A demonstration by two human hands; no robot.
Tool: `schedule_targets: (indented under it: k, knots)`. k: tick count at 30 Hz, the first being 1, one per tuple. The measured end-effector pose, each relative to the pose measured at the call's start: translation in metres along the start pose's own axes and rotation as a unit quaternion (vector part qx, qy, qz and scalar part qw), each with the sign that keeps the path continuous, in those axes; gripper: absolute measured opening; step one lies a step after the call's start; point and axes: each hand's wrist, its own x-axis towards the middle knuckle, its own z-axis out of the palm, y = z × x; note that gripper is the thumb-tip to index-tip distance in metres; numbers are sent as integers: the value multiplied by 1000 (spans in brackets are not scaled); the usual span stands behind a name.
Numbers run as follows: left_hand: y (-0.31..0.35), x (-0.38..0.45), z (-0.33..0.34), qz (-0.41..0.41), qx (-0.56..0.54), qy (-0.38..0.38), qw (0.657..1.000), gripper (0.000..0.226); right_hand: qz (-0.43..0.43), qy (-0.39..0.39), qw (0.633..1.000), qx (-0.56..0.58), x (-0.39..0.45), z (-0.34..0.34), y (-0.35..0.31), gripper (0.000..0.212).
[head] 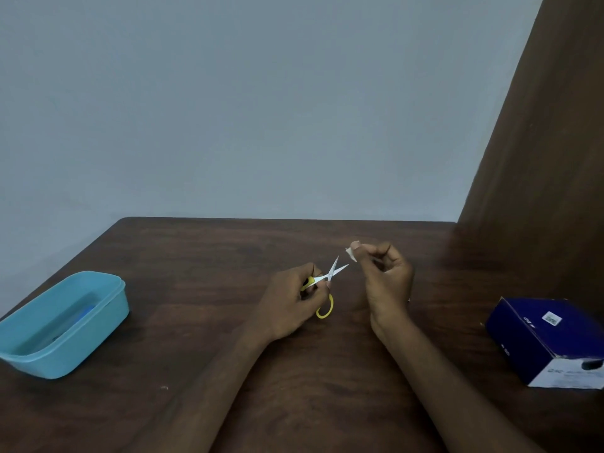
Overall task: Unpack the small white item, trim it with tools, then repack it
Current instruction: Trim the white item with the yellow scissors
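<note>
Gripping yellow-handled steel scissors (327,286), blades splayed, left hand (291,302) faces right hand (385,276) pinching a small white item (351,253).

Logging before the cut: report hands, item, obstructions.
Left hand grips yellow scissors, blades open. Right hand pinches small white item just beyond the tips, not yet between them. Nothing in the way.

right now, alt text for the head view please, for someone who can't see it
A person's left hand holds small yellow-handled scissors, blades open, pointed at a small white item pinched in the right hand above a dark wooden table. A blue tub sits far left, a dark blue box far right.
</note>
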Motion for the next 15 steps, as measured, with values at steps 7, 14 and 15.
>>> schedule_targets:
  k: [7,14,15]
  knots:
    - [0,0,0,-9,-14,18,1000,21,5,-113,990,-86,-13,4,4,23]
    - [-1,1,1,-20,-17,18,999,21,-3,-7,1000,25,-2,0,-7,31]
    - [-1,1,1,-22,-15,21,999,21,-6,-32,999,15,-4,0,-6,28]
